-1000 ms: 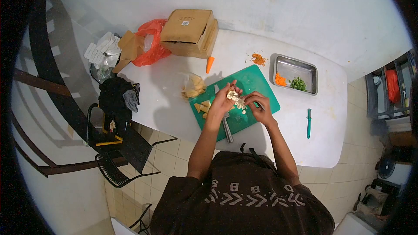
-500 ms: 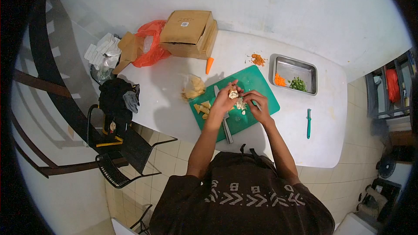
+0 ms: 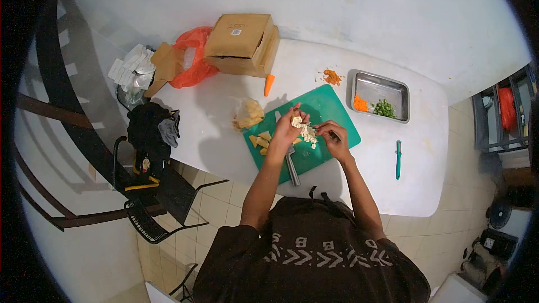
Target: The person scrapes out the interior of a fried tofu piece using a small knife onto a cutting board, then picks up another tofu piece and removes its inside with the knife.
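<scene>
My left hand point(image 3: 288, 127) holds a pale, whitish food piece point(image 3: 296, 122) above the green cutting board point(image 3: 327, 104). Close by on the right, my right hand point(image 3: 332, 139) has its fingers pinched together at the pale crumbly bits point(image 3: 307, 133); what it grips is too small to make out. Under my left hand lies a knife, its metal handle point(image 3: 292, 169) pointing toward me and its blade partly hidden. Yellowish chunks point(image 3: 260, 141) rest on the board's left part, beside a clear bag of similar pieces point(image 3: 249, 114).
A metal tray point(image 3: 381, 78) with diced orange and chopped green food stands at the right. Near it are a green peeler point(image 3: 398, 160) and orange peelings point(image 3: 332, 77). A carrot piece point(image 3: 269, 85), cardboard box point(image 3: 240, 36) and red bag point(image 3: 196, 73) are farther back.
My hands make small movements over the board. The pale piece in my left hand shows at a changed angle, and my right fingers have shifted slightly.
</scene>
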Tool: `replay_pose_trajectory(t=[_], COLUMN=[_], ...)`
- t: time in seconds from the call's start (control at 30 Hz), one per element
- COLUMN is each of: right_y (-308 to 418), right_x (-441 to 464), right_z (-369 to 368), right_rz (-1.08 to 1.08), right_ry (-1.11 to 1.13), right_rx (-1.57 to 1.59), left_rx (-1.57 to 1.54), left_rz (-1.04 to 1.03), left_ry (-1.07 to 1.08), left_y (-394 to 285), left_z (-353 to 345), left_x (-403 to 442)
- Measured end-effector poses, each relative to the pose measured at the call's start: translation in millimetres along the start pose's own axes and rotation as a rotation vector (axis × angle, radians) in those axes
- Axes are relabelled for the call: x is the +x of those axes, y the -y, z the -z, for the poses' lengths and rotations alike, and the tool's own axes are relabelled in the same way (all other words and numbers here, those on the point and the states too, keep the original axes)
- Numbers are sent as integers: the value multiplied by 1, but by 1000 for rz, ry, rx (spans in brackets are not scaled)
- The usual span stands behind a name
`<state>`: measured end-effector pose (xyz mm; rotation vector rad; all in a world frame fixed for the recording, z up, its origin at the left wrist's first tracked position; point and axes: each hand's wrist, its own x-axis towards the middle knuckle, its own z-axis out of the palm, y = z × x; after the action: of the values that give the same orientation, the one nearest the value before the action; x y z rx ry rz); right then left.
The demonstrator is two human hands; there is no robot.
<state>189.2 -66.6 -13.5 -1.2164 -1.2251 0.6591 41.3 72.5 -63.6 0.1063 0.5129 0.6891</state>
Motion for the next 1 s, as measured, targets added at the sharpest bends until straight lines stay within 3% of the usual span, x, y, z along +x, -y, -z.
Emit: replay_pose_trajectory(t=[0.2,0.3,0.5,0.9,1.0], right_y=[-3,-1,3,26,29], right_x=[1,1,-1,8,10], right_z=[0,1,-5,8,8], right_rz=[3,35,-8,143,159], right_ry=[-19,16,-57,76,113], right_rx=[32,5,23,-104,-152], left_rx=[54,-68,44,-133,-96], left_rz=[19,43,7,76,80], left_ry=[42,71,18,108,3], left_y=[2,0,8,2,6], left_z=[-1,-4,-8,-7,-14], left_x=[-3,-3,-3,-12,-16])
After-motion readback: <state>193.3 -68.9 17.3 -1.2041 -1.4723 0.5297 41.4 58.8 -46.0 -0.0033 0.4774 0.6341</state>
